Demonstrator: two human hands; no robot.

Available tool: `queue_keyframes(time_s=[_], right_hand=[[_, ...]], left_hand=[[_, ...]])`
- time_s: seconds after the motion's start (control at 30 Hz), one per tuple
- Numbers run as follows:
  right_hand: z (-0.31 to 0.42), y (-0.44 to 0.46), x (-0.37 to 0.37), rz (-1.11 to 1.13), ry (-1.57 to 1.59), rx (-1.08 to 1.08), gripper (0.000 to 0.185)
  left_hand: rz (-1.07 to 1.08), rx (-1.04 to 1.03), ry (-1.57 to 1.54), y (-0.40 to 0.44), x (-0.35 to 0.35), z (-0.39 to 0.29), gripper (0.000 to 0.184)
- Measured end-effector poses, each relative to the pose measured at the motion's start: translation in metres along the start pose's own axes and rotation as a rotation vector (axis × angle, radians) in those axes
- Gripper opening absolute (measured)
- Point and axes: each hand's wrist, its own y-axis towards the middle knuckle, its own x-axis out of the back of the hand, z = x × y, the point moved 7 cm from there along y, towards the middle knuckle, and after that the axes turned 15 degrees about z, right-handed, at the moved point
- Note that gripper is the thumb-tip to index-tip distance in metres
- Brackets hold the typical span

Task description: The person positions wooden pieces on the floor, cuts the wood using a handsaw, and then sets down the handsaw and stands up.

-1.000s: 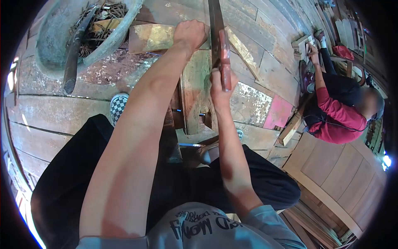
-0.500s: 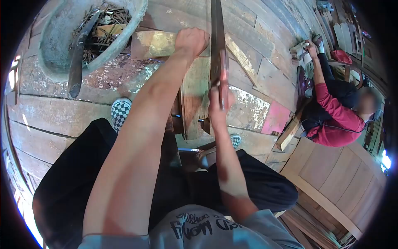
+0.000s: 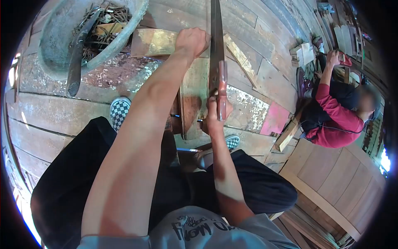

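My right hand (image 3: 216, 114) is closed around the reddish handle of a handsaw (image 3: 216, 54), whose long dark blade points away from me. Just left of the blade, my left hand (image 3: 192, 41) is a fist on the far end of a wooden board (image 3: 195, 81), its fingertips hidden. The blade runs along the right side of that fist and the board. A second, paint-worn plank (image 3: 153, 42) reaches out to the left from beneath my left hand.
A large grey basin (image 3: 46, 50) of nails and scraps stands at the upper left, with a machete-like blade (image 3: 75, 62) across its rim. A narrow wood strip (image 3: 240, 60) lies right of the saw. A person in a red top (image 3: 338, 120) sits at the right, near a wooden panel (image 3: 331, 170).
My right hand has drawn the saw back toward my body. My left hand has stayed in place. The other person's hand has shifted toward a red object beside them.
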Motion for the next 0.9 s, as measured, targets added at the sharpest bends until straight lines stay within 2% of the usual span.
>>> queue_keyframes(time_s=[0.03, 0.07, 0.13, 0.23, 0.27, 0.3, 0.33, 0.4, 0.43, 0.47, 0.53, 0.6, 0.73, 0.8, 0.9], right_hand=[[0.005, 0.009, 0.003, -0.026, -0.023, -0.008, 0.036], [0.002, 0.021, 0.003, -0.03, -0.022, -0.013, 0.036], [-0.011, 0.042, 0.003, -0.064, 0.204, -0.088, 0.013], [0.001, 0.038, 0.005, -0.039, 0.145, -0.058, 0.007], [0.005, 0.03, 0.005, -0.01, 0.091, -0.046, 0.009], [0.001, 0.015, 0.002, -0.069, 0.096, -0.025, 0.022], [-0.001, 0.011, 0.002, -0.06, 0.097, -0.019, 0.022], [-0.009, -0.001, 0.002, -0.095, 0.141, -0.091, 0.034], [-0.001, 0.007, 0.004, -0.121, 0.165, -0.062, 0.021], [-0.001, 0.018, 0.005, -0.122, 0.167, -0.069, 0.021], [0.0, 0.044, 0.004, -0.057, 0.151, -0.06, 0.008], [0.004, 0.047, 0.004, -0.056, 0.181, -0.074, 0.009], [0.01, 0.019, 0.005, -0.048, 0.011, 0.03, 0.012], [0.006, 0.011, 0.007, -0.051, 0.14, -0.063, 0.006], [-0.005, 0.035, 0.006, -0.071, 0.2, -0.09, 0.007]], left_hand=[[0.008, -0.003, 0.001, -0.003, 0.001, -0.002, 0.036], [0.004, 0.024, -0.018, -0.003, 0.005, -0.001, 0.036], [0.007, 0.048, -0.038, -0.007, 0.004, -0.002, 0.036], [-0.026, 0.048, -0.028, -0.008, 0.01, -0.002, 0.037], [-0.002, 0.043, -0.04, -0.009, 0.01, -0.002, 0.037], [0.022, 0.039, -0.051, -0.008, 0.01, -0.002, 0.037], [0.016, 0.048, -0.054, -0.004, 0.009, 0.001, 0.037], [-0.018, 0.019, -0.035, -0.002, 0.002, 0.001, 0.035], [-0.002, 0.014, -0.041, -0.002, 0.002, 0.0, 0.035], [0.005, 0.014, -0.04, -0.001, 0.0, 0.002, 0.035], [-0.036, 0.025, -0.071, 0.0, -0.001, 0.004, 0.039], [-0.018, 0.018, -0.08, -0.002, 0.0, 0.002, 0.039], [-0.012, -0.018, -0.066, -0.002, 0.003, -0.001, 0.039], [0.016, -0.018, -0.076, -0.002, -0.002, 0.001, 0.04], [-0.032, -0.021, -0.113, -0.003, 0.003, 0.0, 0.039]])
